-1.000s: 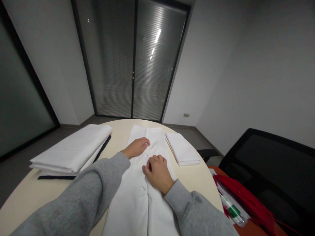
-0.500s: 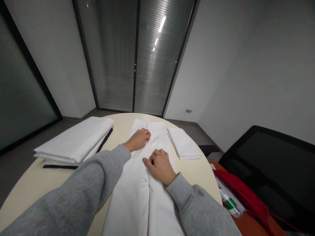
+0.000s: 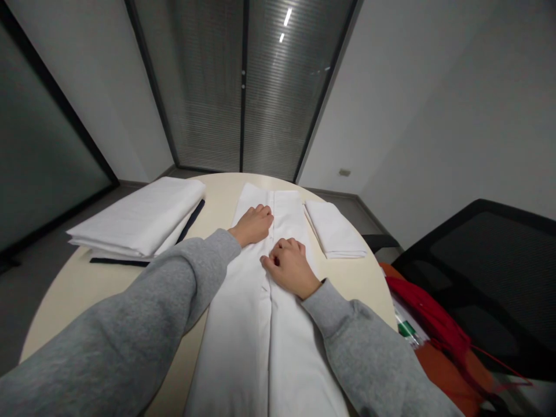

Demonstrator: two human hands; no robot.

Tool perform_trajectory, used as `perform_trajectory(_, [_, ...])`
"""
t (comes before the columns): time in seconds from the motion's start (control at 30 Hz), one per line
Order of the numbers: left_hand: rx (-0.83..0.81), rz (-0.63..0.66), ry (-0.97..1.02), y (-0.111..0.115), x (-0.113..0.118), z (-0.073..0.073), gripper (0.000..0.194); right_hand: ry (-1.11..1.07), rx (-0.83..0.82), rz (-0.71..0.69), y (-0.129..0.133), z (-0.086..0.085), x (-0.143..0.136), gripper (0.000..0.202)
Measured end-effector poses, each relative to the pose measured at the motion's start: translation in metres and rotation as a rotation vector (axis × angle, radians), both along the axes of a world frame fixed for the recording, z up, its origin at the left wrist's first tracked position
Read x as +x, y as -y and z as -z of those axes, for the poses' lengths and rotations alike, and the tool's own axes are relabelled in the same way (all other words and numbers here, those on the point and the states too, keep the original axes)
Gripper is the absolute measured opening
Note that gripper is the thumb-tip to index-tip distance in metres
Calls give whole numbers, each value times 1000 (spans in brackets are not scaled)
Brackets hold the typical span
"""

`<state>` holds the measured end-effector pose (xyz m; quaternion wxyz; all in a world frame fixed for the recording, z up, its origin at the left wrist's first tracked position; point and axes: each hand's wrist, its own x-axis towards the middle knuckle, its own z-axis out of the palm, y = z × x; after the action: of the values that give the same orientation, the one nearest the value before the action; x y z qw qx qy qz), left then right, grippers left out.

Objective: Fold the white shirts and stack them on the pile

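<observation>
A long white garment (image 3: 247, 324) lies lengthwise on the round cream table (image 3: 108, 284), with a seam or opening down its middle. My left hand (image 3: 254, 225) rests on its upper part, fingers curled at the centre line. Just nearer to me and to the right, my right hand (image 3: 292, 265) lies on the garment with its fingers curled in. Whether either hand pinches the cloth at the centre line is too small to make out.
A thick folded white cloth (image 3: 143, 214) lies on a dark flat item at the left. At the right is a smaller folded white cloth (image 3: 334, 229). Beyond the table's right edge stands a black mesh chair (image 3: 490, 278) with a red bag (image 3: 434, 313) and a bottle (image 3: 408, 330).
The view has tilted down, so the table shows higher up and more of its near side is in sight. Both hands stay at nearly the same places on the garment.
</observation>
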<state>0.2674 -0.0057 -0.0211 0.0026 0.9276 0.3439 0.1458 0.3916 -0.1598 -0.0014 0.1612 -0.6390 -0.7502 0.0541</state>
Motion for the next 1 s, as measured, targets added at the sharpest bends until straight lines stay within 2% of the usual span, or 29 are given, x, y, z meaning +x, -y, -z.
perform_trajectory(0.27, [68,-68,26,3,1,-8,34,-3,25,5,3,-4,-3,44])
perform_trajectory(0.4, [73,-61,7,5,1,-8,33,-8,9,10,2,-4,-3,42])
perform_trajectory(0.63, [25,-62,-2,1,4,1,30,-30,8,-15,-2,7,1,25])
perform_trajectory(0.8, [-44,-72,34,-5,0,-9,29,-36,-6,-17,-6,11,1,22])
perform_trajectory(0.9, [-105,-61,46,-11,-4,-15,31,-31,-12,-13,-6,6,0,22])
perform_trajectory(1.0, [-146,-43,31,-13,-6,-15,37,-16,-12,-16,-5,2,-1,23])
